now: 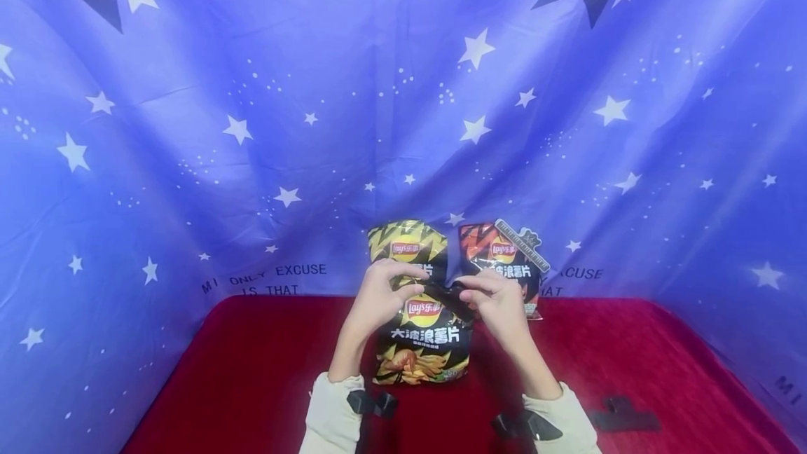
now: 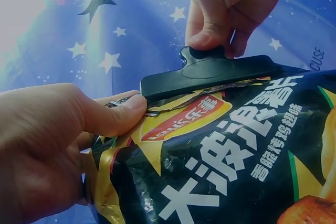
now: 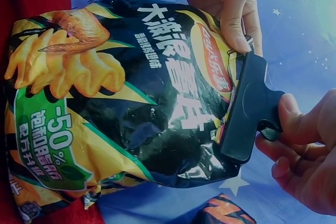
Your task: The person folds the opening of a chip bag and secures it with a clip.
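Observation:
A black and yellow Lay's potato chip bag [image 1: 431, 352] stands in the middle in the head view, its top folded over. My left hand [image 1: 380, 296] pinches the folded top at one corner, thumb in front, as the left wrist view shows. A black bag clip [image 2: 205, 76] lies along that fold, over most of its width. Its handle is between the thumb and fingers of my right hand [image 1: 501, 307]. In the right wrist view the clip's long bar [image 3: 245, 109] sits across the bag's top edge, next to the left thumb.
Behind stands another yellow and black chip bag [image 1: 435, 238]. To its right, a red and black chip bag [image 1: 482, 247] carries a pale patterned clip [image 1: 536, 254] on its corner. A dark clip-shaped piece [image 1: 624, 417] lies on the red tablecloth [image 1: 252, 377]. A blue starry curtain [image 1: 353, 54] hangs behind.

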Tool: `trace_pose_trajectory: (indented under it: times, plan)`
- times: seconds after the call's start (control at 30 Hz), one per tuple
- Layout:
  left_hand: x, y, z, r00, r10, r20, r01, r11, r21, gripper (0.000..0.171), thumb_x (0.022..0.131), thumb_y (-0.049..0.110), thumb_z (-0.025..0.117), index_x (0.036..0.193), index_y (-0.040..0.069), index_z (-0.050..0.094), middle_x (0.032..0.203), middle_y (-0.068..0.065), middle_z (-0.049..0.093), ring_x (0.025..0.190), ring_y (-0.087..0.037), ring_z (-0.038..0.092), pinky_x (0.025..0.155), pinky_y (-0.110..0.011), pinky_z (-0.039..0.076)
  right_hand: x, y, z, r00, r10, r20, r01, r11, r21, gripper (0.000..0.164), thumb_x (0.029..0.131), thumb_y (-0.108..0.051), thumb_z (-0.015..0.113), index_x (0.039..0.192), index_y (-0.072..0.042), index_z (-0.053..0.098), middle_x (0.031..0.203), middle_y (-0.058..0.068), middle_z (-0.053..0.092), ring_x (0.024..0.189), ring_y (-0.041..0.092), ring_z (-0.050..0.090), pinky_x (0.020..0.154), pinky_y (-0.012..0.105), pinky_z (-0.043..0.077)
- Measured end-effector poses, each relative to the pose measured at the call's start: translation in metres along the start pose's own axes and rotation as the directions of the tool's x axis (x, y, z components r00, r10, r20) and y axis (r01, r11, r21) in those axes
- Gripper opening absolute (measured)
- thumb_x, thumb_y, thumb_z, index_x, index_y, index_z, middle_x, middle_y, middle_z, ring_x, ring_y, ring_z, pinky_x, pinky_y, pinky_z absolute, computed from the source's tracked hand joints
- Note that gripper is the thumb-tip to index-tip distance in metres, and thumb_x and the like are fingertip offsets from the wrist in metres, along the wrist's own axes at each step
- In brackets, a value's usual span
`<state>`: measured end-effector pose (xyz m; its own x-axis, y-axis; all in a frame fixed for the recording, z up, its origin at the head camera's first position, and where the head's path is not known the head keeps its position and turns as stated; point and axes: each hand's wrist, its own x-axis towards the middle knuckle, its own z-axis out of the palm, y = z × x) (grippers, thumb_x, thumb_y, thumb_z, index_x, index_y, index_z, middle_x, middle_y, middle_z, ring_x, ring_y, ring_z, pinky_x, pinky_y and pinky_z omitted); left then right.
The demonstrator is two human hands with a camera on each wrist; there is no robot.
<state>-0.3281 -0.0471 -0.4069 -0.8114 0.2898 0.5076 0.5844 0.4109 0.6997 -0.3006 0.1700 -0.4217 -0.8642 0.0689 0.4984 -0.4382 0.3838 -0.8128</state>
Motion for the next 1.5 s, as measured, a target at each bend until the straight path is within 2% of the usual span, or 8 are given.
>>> trace_pose_trajectory:
  times: [0.3,0.47,0.7,1.27,1.5]
  plan:
    - [-0.0024,0.0003,0.0002,0.999,-0.035,0.010,0.035,0.999,-0.010,0.023,0.084,0.005,0.082,0.105,0.014,0.081,0.102,0.000,0.078,0.101,-0.020,0.067,0.096,-0.043,0.052,-0.0022,-0.0033,-0.0023,1.000,-0.015,0.017,0.015,1.000,-0.007,0.022,0.079,0.011,0.078,0.099,0.002,0.080,0.083,0.015,0.068,0.067,0.005,0.055,0.057,0.018,0.052]
    - [-0.0015,0.0019,-0.0016,1.000,-0.024,0.016,0.024,0.999,-0.021,0.023,0.084,0.005,0.081,0.106,0.012,0.081,0.102,-0.002,0.079,0.100,-0.022,0.067,0.096,-0.044,0.051,-0.0009,-0.0031,-0.0026,0.999,-0.034,0.021,0.035,0.999,-0.014,0.022,0.079,0.008,0.079,0.100,0.004,0.079,0.084,0.015,0.069,0.067,0.003,0.054,0.057,0.018,0.052]
    - [0.0000,0.0023,-0.0024,1.000,-0.002,0.026,0.002,1.000,-0.017,0.024,0.084,0.004,0.081,0.107,0.010,0.080,0.103,-0.002,0.079,0.102,-0.023,0.067,0.098,-0.046,0.051,-0.0001,-0.0044,-0.0022,1.000,-0.015,0.027,0.014,1.000,0.010,0.024,0.079,0.010,0.078,0.101,0.002,0.080,0.085,0.017,0.069,0.067,0.006,0.056,0.058,0.018,0.053]
    - [-0.0006,0.0007,-0.0031,0.998,-0.015,0.059,0.017,0.999,-0.042,0.025,0.085,0.005,0.081,0.110,0.007,0.079,0.106,-0.004,0.079,0.104,-0.023,0.067,0.101,-0.046,0.051,-0.0007,-0.0067,-0.0021,0.999,-0.006,0.039,0.006,1.000,0.013,0.022,0.080,0.008,0.078,0.101,0.000,0.080,0.083,0.015,0.066,0.070,0.007,0.053,0.058,0.018,0.052]
    - [-0.0007,0.0013,-0.0031,0.998,0.003,0.061,-0.002,1.000,-0.022,0.023,0.086,0.006,0.080,0.109,0.007,0.079,0.105,-0.004,0.079,0.104,-0.024,0.067,0.101,-0.048,0.050,-0.0004,-0.0070,-0.0033,0.998,0.011,0.057,-0.011,1.000,0.005,0.023,0.080,0.008,0.078,0.102,0.000,0.080,0.084,0.015,0.066,0.072,0.008,0.053,0.059,0.018,0.052]
